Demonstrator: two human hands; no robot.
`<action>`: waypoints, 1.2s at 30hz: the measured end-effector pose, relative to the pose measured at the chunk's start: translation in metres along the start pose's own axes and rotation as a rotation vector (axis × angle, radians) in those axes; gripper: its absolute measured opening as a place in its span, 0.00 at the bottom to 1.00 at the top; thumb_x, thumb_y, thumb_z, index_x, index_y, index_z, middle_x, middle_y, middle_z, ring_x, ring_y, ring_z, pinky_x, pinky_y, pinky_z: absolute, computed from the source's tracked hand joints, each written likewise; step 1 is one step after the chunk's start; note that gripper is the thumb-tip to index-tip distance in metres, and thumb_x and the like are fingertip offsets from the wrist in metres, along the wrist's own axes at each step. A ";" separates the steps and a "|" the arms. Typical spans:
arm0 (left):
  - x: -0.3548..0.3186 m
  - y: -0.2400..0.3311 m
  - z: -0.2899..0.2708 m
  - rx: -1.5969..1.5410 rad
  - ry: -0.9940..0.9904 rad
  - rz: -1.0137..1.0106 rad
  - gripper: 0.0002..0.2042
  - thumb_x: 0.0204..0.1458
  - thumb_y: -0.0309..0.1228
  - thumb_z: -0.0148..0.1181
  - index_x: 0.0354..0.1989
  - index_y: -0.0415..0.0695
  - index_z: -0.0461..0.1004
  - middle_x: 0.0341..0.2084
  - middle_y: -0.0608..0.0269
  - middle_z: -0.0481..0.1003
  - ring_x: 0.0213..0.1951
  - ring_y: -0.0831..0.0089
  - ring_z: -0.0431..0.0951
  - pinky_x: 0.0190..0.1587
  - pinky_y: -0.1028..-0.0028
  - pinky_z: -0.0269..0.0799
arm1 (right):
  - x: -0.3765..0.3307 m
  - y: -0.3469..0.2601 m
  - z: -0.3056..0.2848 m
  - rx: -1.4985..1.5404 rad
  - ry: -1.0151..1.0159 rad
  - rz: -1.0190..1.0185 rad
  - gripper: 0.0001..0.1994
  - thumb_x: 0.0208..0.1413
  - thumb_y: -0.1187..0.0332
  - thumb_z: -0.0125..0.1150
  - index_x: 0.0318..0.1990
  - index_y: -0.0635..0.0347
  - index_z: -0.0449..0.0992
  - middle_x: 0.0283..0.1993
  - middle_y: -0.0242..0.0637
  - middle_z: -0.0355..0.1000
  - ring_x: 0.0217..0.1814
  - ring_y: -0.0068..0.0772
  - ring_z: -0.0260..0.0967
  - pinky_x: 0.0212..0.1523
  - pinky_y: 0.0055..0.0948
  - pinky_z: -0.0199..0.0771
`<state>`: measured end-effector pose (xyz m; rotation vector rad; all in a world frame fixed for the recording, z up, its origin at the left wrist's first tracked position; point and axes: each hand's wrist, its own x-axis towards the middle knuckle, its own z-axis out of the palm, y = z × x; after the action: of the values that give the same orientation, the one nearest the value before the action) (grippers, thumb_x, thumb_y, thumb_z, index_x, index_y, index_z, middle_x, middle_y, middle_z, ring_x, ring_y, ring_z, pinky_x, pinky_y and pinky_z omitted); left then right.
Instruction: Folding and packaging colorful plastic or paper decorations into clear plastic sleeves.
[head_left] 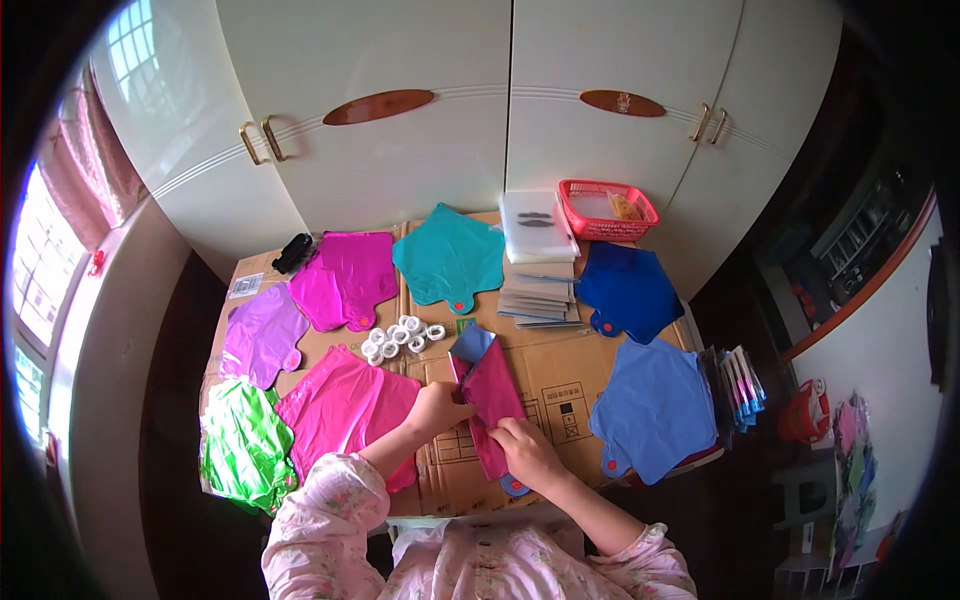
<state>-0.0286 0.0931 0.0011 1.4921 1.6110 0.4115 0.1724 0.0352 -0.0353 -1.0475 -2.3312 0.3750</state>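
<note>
In front of me on the cardboard-covered table lies a narrow folded bundle of flat foil balloons (492, 385), pink outside with blue showing at its far end. A rounded blue tab (514, 486) pokes out at its near end. The fingers of my left hand (438, 408) are closed on the bundle's left edge. Lower down on the right side, my right hand (528, 455) grips it with bent fingers; the fingertips are partly hidden. Beside my left forearm a pile of pink foil balloons (345, 405) is spread flat. Small white ribbon rolls (400, 338) sit beyond my left hand.
More flat foil balloons ring the table: green (243, 445), lilac (262, 335), magenta (350, 275), teal (450, 255), dark blue (632, 288), light blue (655, 410). Grey cards (540, 300), clear bags (530, 245) and a red basket (610, 230) stand at the back. Cabinet doors (400, 170) rise behind.
</note>
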 end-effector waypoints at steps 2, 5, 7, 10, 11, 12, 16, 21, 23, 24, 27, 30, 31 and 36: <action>0.005 -0.005 0.005 0.334 0.128 0.112 0.19 0.37 0.44 0.69 0.25 0.39 0.77 0.26 0.58 0.76 0.28 0.65 0.78 0.32 0.65 0.74 | 0.001 -0.001 -0.002 -0.036 -0.051 -0.020 0.13 0.47 0.77 0.49 0.42 0.62 0.72 0.43 0.38 0.66 0.46 0.40 0.66 0.49 0.35 0.68; 0.007 -0.017 0.012 0.465 0.259 0.319 0.21 0.32 0.48 0.69 0.24 0.41 0.77 0.26 0.58 0.75 0.34 0.59 0.75 0.39 0.64 0.71 | 0.003 0.004 -0.004 -0.045 -0.027 -0.105 0.13 0.47 0.75 0.49 0.43 0.62 0.72 0.43 0.38 0.67 0.47 0.39 0.65 0.50 0.34 0.68; 0.003 -0.019 0.010 0.463 0.252 0.306 0.20 0.32 0.47 0.69 0.24 0.41 0.76 0.28 0.59 0.75 0.39 0.59 0.72 0.43 0.62 0.69 | 0.005 0.007 -0.005 -0.035 -0.039 -0.152 0.13 0.48 0.75 0.49 0.43 0.62 0.72 0.44 0.39 0.67 0.48 0.39 0.65 0.50 0.34 0.67; -0.005 -0.018 0.013 0.460 0.300 0.289 0.19 0.33 0.46 0.69 0.24 0.41 0.76 0.29 0.62 0.74 0.42 0.59 0.70 0.43 0.60 0.66 | 0.007 0.013 -0.006 -0.021 -0.061 -0.193 0.13 0.48 0.74 0.50 0.42 0.63 0.72 0.44 0.39 0.66 0.49 0.40 0.64 0.52 0.34 0.67; -0.007 -0.018 0.015 0.458 0.326 0.284 0.19 0.34 0.46 0.69 0.24 0.41 0.76 0.30 0.62 0.74 0.42 0.59 0.70 0.43 0.59 0.65 | 0.007 0.013 -0.006 -0.017 -0.068 -0.202 0.13 0.48 0.74 0.50 0.42 0.63 0.72 0.45 0.39 0.66 0.49 0.40 0.64 0.52 0.34 0.66; -0.008 -0.019 0.016 0.444 0.330 0.283 0.19 0.34 0.45 0.69 0.24 0.41 0.76 0.30 0.63 0.74 0.42 0.59 0.70 0.42 0.59 0.64 | 0.008 0.013 -0.006 -0.002 -0.061 -0.197 0.12 0.48 0.74 0.50 0.42 0.63 0.72 0.44 0.40 0.66 0.49 0.40 0.64 0.52 0.34 0.66; -0.008 -0.023 0.020 0.422 0.358 0.304 0.18 0.35 0.45 0.68 0.24 0.41 0.76 0.29 0.64 0.74 0.41 0.60 0.69 0.41 0.59 0.62 | 0.011 0.008 -0.006 0.064 -0.057 -0.128 0.12 0.47 0.75 0.50 0.41 0.64 0.72 0.43 0.40 0.65 0.47 0.40 0.64 0.52 0.35 0.67; -0.010 -0.027 0.024 0.407 0.378 0.332 0.16 0.37 0.43 0.67 0.23 0.41 0.74 0.26 0.64 0.73 0.39 0.60 0.70 0.40 0.59 0.61 | 0.021 -0.002 -0.001 0.027 -0.027 -0.034 0.11 0.47 0.76 0.50 0.39 0.64 0.70 0.39 0.40 0.64 0.44 0.39 0.64 0.50 0.34 0.68; -0.010 -0.027 0.025 0.412 0.386 0.348 0.16 0.37 0.43 0.67 0.22 0.42 0.73 0.24 0.64 0.73 0.38 0.61 0.70 0.39 0.59 0.60 | 0.018 0.001 0.006 -0.020 0.006 -0.081 0.10 0.47 0.76 0.50 0.39 0.64 0.69 0.39 0.40 0.64 0.43 0.38 0.64 0.49 0.33 0.69; -0.010 -0.027 0.025 0.411 0.390 0.357 0.16 0.38 0.43 0.67 0.22 0.42 0.73 0.24 0.64 0.73 0.37 0.61 0.70 0.39 0.59 0.60 | 0.018 0.001 0.007 -0.030 0.026 -0.078 0.10 0.47 0.76 0.50 0.38 0.64 0.69 0.39 0.40 0.64 0.42 0.39 0.64 0.48 0.33 0.69; -0.013 -0.026 0.025 0.406 0.405 0.382 0.16 0.38 0.43 0.67 0.22 0.43 0.72 0.23 0.64 0.73 0.36 0.61 0.70 0.38 0.59 0.59 | 0.017 -0.001 0.008 -0.108 0.060 -0.059 0.09 0.47 0.74 0.51 0.37 0.64 0.69 0.38 0.40 0.64 0.42 0.39 0.65 0.47 0.33 0.70; -0.014 -0.026 0.025 0.394 0.422 0.404 0.16 0.38 0.43 0.67 0.22 0.43 0.73 0.22 0.64 0.73 0.36 0.62 0.70 0.38 0.60 0.58 | 0.017 -0.006 0.007 -0.262 0.092 -0.019 0.09 0.48 0.72 0.54 0.37 0.65 0.69 0.39 0.41 0.65 0.43 0.40 0.65 0.48 0.34 0.70; -0.013 -0.027 0.026 0.388 0.424 0.411 0.15 0.38 0.43 0.67 0.22 0.43 0.73 0.22 0.64 0.73 0.35 0.62 0.70 0.38 0.60 0.58 | 0.018 -0.008 0.007 -0.303 0.137 -0.003 0.09 0.49 0.71 0.54 0.36 0.65 0.69 0.40 0.41 0.65 0.43 0.41 0.65 0.48 0.34 0.70; -0.014 -0.026 0.026 0.381 0.435 0.436 0.15 0.38 0.42 0.67 0.22 0.43 0.73 0.23 0.65 0.73 0.35 0.63 0.70 0.38 0.61 0.59 | 0.018 -0.006 0.008 -0.321 0.190 0.042 0.11 0.49 0.70 0.58 0.38 0.66 0.69 0.42 0.45 0.65 0.47 0.44 0.65 0.50 0.35 0.68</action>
<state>-0.0265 0.0661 -0.0274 2.1744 1.7550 0.7432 0.1539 0.0441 -0.0326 -1.2240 -2.2450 -0.0865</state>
